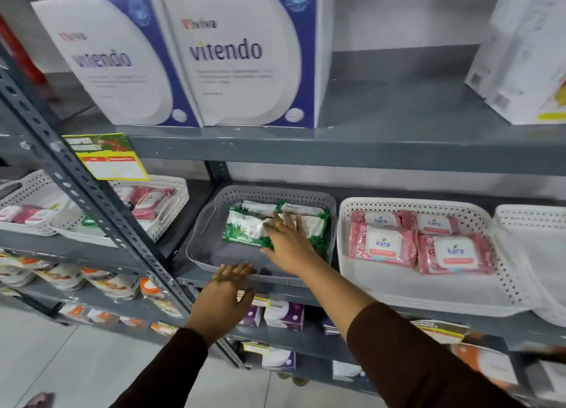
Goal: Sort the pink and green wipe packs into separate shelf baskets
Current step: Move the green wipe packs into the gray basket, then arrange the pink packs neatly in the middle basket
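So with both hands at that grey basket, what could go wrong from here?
1. The grey basket sticks out past the shelf edge; with the left hand at its front rim, a pull could possibly tip it off.
2. The right hand lies flat on the green packs, not gripping, so one could slide out of line.
3. The far-left basket appears to hold pink packs with a green one, so sorting may be left unfinished.
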### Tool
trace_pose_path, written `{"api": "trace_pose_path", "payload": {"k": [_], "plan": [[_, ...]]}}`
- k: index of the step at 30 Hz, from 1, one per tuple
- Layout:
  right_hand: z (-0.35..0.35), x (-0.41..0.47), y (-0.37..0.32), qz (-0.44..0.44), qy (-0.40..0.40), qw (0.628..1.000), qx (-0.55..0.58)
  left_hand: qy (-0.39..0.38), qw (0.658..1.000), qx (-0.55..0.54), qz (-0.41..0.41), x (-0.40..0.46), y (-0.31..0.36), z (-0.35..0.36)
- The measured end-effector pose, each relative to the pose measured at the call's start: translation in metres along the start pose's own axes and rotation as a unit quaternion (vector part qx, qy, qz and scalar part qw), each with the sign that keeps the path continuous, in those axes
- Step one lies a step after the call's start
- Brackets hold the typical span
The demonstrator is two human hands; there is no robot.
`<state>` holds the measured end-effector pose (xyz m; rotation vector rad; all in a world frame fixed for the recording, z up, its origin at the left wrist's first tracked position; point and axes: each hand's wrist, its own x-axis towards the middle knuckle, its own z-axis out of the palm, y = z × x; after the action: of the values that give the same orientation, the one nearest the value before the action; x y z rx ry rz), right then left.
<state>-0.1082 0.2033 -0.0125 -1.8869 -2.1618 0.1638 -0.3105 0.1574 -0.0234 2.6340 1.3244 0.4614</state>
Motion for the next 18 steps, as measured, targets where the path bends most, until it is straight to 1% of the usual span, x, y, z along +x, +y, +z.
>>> {"api": "trace_pose_path", "payload": {"k": [2, 5, 7, 8, 12, 14, 16, 18], "plan": [[-0.010, -0.024, 0.014, 0.008, 0.078, 0.995, 0.055, -0.001, 1.000, -0.007, -0.006, 0.001, 0.011, 0.005], [-0.029, -0.072, 0.052, 0.073, 0.184, 0.972, 0.125, -0.001, 0.999, -0.028, 0.020, 0.004, 0.041, 0.019], [-0.040, -0.110, 0.087, 0.138, 0.212, 0.957, 0.142, 0.000, 0.998, -0.055, 0.041, 0.009, 0.074, 0.030], [-0.047, -0.129, 0.108, 0.170, 0.216, 0.952, 0.133, 0.004, 0.996, -0.069, 0.060, 0.013, 0.095, 0.036], [-0.072, -0.185, 0.183, 0.264, 0.204, 0.939, 0.077, 0.020, 0.979, -0.095, 0.180, 0.020, 0.168, 0.063], [-0.086, -0.203, 0.216, 0.288, 0.166, 0.942, 0.050, 0.027, 0.970, -0.094, 0.224, 0.021, 0.202, 0.079], [-0.094, -0.213, 0.236, 0.284, 0.107, 0.951, 0.048, 0.034, 0.966, -0.094, 0.239, 0.019, 0.225, 0.093], [-0.094, -0.218, 0.244, 0.286, 0.072, 0.951, 0.090, 0.040, 0.967, -0.093, 0.234, 0.019, 0.238, 0.101]]}}
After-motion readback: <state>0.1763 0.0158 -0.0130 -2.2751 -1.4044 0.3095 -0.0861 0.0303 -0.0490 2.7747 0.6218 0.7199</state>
